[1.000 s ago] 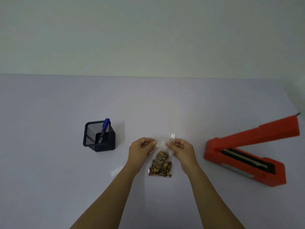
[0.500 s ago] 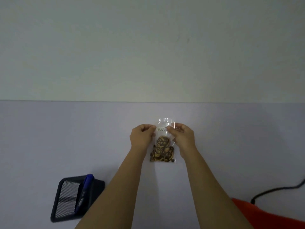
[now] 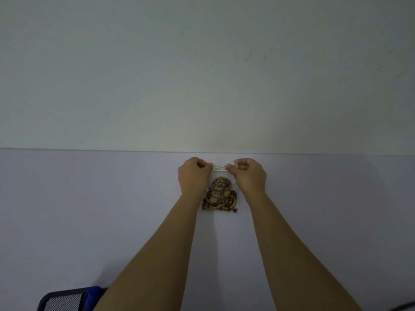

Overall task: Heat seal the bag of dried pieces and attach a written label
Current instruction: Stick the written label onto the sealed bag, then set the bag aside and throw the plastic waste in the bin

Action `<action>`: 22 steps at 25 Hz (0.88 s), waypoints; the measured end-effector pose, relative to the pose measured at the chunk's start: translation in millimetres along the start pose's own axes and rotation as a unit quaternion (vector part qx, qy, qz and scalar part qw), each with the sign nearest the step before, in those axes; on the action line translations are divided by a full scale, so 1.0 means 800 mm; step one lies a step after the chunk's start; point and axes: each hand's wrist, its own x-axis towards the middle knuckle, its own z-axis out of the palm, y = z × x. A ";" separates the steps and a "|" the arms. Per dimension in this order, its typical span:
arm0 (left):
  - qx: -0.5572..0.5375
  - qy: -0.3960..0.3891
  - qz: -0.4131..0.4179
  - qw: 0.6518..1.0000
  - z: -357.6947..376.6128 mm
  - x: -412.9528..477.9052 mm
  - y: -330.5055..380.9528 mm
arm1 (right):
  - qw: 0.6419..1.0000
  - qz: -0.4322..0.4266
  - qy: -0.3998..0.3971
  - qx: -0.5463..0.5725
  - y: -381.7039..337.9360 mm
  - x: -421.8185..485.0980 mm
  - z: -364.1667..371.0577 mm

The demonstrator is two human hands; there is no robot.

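A small clear bag of brown and yellow dried pieces is held out in front of me, above the pale table. A white written label lies across its upper part. My left hand pinches the bag's top left corner, fingers closed on it. My right hand pinches the top right corner the same way. Both arms are stretched forward. The top edge of the bag is mostly hidden behind my fingers.
A black mesh pen holder with a blue pen sits at the bottom left edge. A dark cable end shows at the bottom right corner. The table's far edge meets a plain wall.
My view has tilted upward and both hands have carried the bag farther from me. The red heat sealer has dropped out of view, and the pen holder has slid to the bottom edge.
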 end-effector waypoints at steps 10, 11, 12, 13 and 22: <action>0.030 -0.047 -0.030 0.998 -0.022 -0.015 0.016 | 0.998 -0.009 0.009 -0.066 -0.015 -0.016 -0.010; 0.032 -0.051 -0.016 0.998 -0.031 -0.024 0.018 | 0.997 -0.017 0.014 -0.068 -0.018 -0.027 -0.014; 0.035 -0.053 -0.002 0.998 -0.041 -0.035 0.020 | 0.998 -0.024 0.016 -0.064 -0.023 -0.040 -0.018; 0.038 -0.054 0.012 0.998 -0.054 -0.048 0.024 | 0.998 -0.031 0.016 -0.057 -0.029 -0.056 -0.022; 0.071 -0.013 0.100 0.992 -0.247 -0.184 0.032 | 0.994 -0.091 -0.063 -0.005 -0.097 -0.279 -0.033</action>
